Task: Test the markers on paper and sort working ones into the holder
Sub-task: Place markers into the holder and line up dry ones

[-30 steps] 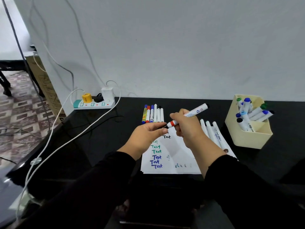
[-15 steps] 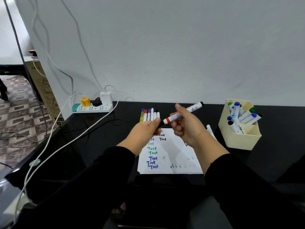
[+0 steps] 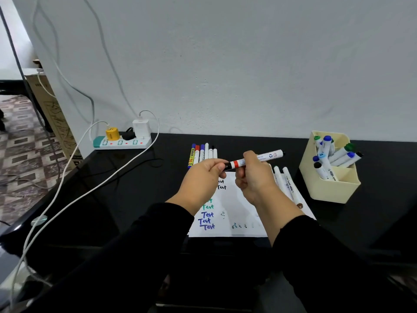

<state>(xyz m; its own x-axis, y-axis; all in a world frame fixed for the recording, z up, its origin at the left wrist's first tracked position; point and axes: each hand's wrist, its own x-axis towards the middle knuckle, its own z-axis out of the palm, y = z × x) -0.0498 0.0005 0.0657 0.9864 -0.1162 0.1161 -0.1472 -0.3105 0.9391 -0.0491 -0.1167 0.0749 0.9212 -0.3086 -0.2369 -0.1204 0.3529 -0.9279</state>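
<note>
A black counter runs along a pale wall, and most of the task's things sit toward its back edge. A white sheet of paper lies near the front edge at the middle, with "Test" written several times down its left side in black, green and blue. Toward the back right corner stands a cream holder, with a handful of capped markers leaning in its rear compartment. At the back left corner a power strip lies against the wall, a white charger and a yellow plug seated in it, and white cables trail off the left edge. A row of markers lies side by side just behind the paper, and a few white markers rest along the paper's right edge. Above the paper's back edge the person holds a white marker with a red band, tilted up to the right. The right hand grips its barrel with curled fingers, while the left hand pinches its black cap end between thumb and fingers.
</note>
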